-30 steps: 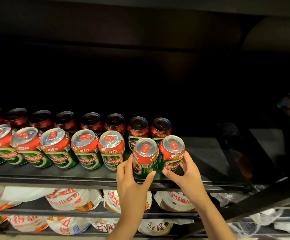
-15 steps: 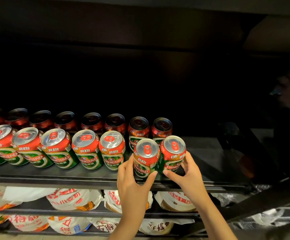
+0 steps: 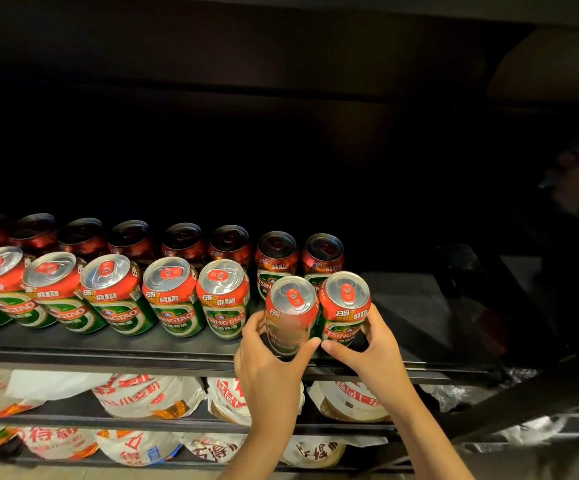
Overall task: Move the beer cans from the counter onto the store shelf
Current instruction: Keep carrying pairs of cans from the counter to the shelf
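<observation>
The left hand (image 3: 270,367) grips a red-and-green beer can (image 3: 291,315), thumb on its right side and fingers curled round its left. The right hand (image 3: 372,355) grips a second can (image 3: 345,308) just beside it, thumb across the front low down and fingers wrapped round the right side. The two cans touch each other and stand at the front edge of the dark store shelf (image 3: 184,355); whether their bases rest fully on it is hidden by the hands.

To their left a front row of cans (image 3: 114,294) runs along the shelf, and a back row (image 3: 184,239) sits in shadow behind it (the last two of that row stand directly behind the held pair). The shelf surface to the right of the held cans is bare and dark.

On the lower shelves lie white bags with red print (image 3: 149,398), packed side by side
</observation>
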`<act>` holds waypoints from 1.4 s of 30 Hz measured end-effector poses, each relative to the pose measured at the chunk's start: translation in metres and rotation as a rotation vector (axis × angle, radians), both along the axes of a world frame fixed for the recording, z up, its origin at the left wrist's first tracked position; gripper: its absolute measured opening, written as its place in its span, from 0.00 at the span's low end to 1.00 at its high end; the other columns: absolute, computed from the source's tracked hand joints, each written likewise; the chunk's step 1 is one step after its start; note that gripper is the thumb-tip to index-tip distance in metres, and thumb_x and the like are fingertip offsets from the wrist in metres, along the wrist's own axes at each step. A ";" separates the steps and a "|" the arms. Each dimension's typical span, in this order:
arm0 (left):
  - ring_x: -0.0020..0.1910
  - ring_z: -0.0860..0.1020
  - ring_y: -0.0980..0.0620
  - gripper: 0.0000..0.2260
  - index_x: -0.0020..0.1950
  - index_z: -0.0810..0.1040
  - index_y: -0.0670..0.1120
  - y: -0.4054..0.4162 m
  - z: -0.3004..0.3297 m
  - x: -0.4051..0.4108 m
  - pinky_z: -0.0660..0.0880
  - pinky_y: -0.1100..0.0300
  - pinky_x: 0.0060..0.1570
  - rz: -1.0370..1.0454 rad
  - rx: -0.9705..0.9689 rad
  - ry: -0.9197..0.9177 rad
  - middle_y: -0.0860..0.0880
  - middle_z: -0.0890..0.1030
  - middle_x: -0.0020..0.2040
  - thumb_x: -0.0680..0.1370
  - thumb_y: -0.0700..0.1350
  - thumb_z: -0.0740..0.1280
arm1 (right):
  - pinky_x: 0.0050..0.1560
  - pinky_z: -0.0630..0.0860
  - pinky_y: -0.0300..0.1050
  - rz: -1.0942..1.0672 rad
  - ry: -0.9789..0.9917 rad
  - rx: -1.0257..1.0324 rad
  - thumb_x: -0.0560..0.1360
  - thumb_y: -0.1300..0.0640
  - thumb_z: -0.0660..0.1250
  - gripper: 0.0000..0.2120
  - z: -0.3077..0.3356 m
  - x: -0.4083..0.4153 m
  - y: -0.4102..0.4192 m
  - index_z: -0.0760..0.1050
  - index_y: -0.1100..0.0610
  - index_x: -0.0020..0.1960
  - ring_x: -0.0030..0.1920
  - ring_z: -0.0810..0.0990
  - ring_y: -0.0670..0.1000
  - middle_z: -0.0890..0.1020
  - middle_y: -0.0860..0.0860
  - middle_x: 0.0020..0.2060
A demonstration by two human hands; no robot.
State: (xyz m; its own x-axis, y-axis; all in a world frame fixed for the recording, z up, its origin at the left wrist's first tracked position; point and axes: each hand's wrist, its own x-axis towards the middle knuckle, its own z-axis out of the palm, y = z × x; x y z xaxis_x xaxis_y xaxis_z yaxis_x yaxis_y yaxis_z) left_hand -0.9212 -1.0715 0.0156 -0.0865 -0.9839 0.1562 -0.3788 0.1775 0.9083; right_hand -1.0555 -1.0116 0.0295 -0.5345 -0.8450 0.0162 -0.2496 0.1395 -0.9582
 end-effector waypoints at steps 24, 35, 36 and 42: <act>0.57 0.69 0.59 0.27 0.61 0.67 0.57 0.003 0.000 0.009 0.66 0.65 0.55 0.024 -0.035 0.153 0.58 0.69 0.57 0.67 0.48 0.76 | 0.60 0.75 0.40 0.066 0.039 -0.033 0.68 0.47 0.73 0.27 0.004 0.004 0.002 0.71 0.47 0.65 0.62 0.75 0.44 0.78 0.43 0.59; 0.60 0.67 0.66 0.30 0.69 0.66 0.54 0.004 -0.005 0.019 0.63 0.80 0.54 -0.042 -0.088 0.101 0.63 0.66 0.59 0.70 0.47 0.74 | 0.58 0.72 0.30 0.001 0.039 -0.032 0.68 0.53 0.75 0.30 -0.002 0.006 0.000 0.67 0.41 0.65 0.61 0.74 0.36 0.77 0.37 0.59; 0.59 0.67 0.67 0.30 0.69 0.66 0.54 0.004 -0.005 0.018 0.62 0.81 0.54 -0.033 -0.087 0.108 0.65 0.65 0.59 0.70 0.47 0.74 | 0.58 0.72 0.31 0.005 0.050 -0.035 0.68 0.55 0.75 0.30 -0.002 0.005 0.000 0.67 0.41 0.65 0.62 0.73 0.37 0.76 0.37 0.59; 0.58 0.67 0.66 0.29 0.67 0.65 0.59 0.005 -0.003 0.010 0.65 0.78 0.53 0.029 -0.068 0.164 0.68 0.64 0.58 0.71 0.47 0.73 | 0.58 0.71 0.29 0.004 0.092 -0.058 0.68 0.54 0.75 0.27 -0.003 0.003 -0.001 0.70 0.43 0.64 0.61 0.74 0.39 0.77 0.39 0.58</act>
